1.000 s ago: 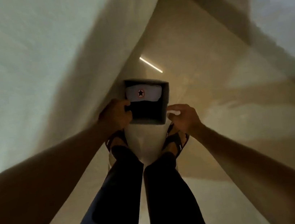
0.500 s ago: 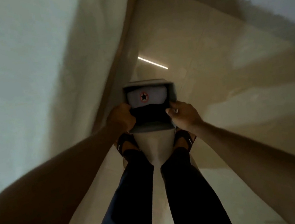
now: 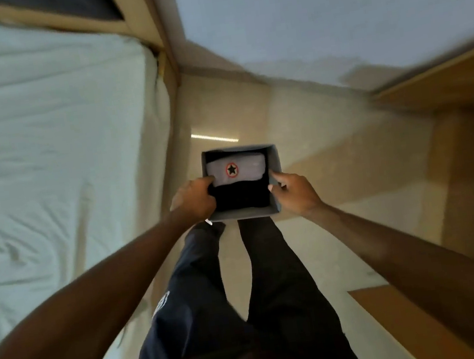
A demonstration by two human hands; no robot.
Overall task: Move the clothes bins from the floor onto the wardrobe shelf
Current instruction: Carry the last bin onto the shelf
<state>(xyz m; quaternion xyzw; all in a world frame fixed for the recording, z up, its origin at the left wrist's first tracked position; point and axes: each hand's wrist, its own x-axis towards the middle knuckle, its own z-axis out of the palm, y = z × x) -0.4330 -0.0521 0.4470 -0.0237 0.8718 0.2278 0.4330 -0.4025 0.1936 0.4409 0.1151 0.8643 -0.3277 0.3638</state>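
A grey clothes bin (image 3: 275,161) hangs in front of me above the floor, over my feet. Folded clothes fill it: a pale grey piece with a black star in a red ring (image 3: 236,169) at the far side and a black piece (image 3: 243,198) at the near side. My left hand (image 3: 194,199) grips the bin's left rim, fingers curled over the edge. My right hand (image 3: 293,191) grips the right rim. The bin is level and its open top faces me.
A bed with a pale sheet (image 3: 42,145) and wooden frame (image 3: 165,58) fills the left. Wooden wardrobe panels (image 3: 472,170) stand at the right, with a brown board (image 3: 402,323) low at right. Beige floor (image 3: 298,125) runs ahead; my legs (image 3: 246,299) are below the bin.
The bin has come up off the floor with both hands on its rims. The view has swung, so the wardrobe now shows at the right.
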